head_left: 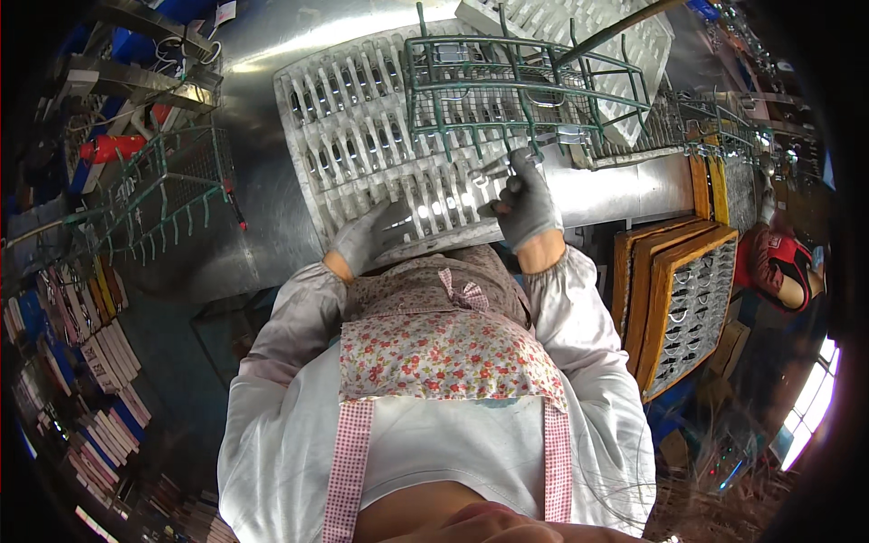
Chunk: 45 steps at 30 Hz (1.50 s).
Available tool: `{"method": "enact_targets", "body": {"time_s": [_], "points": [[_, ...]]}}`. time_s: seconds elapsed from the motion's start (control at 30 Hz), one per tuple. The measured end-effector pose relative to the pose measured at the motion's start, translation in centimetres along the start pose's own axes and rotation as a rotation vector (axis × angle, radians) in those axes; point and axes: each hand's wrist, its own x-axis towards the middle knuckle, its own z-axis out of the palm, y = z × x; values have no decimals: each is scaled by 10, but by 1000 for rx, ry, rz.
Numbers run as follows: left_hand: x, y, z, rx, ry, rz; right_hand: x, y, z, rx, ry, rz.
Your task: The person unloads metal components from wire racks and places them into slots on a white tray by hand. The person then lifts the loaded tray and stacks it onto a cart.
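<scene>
Steeply down it looked, this head-worn fisheye, with the white shirt (453, 439) and floral apron (448, 357) looming large and near below! The left hand (367, 239) and right hand (528, 208) sat farther off, just above the middle, the steel worktable (258, 158) beyond, and the breadth reached a window (810, 405) at the right rim!

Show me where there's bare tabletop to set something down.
Bare steel table shows between the left green rack and the white slotted tray; a narrower strip lies between the right hand and the orange-framed trays. It's crowded where the green basket overlaps that tray and a second white tray.
</scene>
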Motion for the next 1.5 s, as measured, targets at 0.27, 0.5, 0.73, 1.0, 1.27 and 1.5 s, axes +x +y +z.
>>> {"method": "enact_targets", "body": {"time_s": [0.27, 0.5, 0.73, 1.0, 1.27, 1.5], "points": [[-13, -15, -30, -109, 143, 40, 50, 23, 31, -40, 102, 76], [-22, -11, -49, -68, 220, 182, 50, 21, 18, -98, 77, -141], [-21, -5, -58, -114, 151, 167, 59, 19, 17, -62, 72, -141], [-12, -9, -65, -44, 175, 149, 17, -5, -12, -158, 105, -237], [0, -20, -77, 0, 96, 169, 38, 2, 8, -130, 199, -190], [-11, -26, -109, 191, 634, 162, 60, 71, -77, -577, 3, -357]]}}
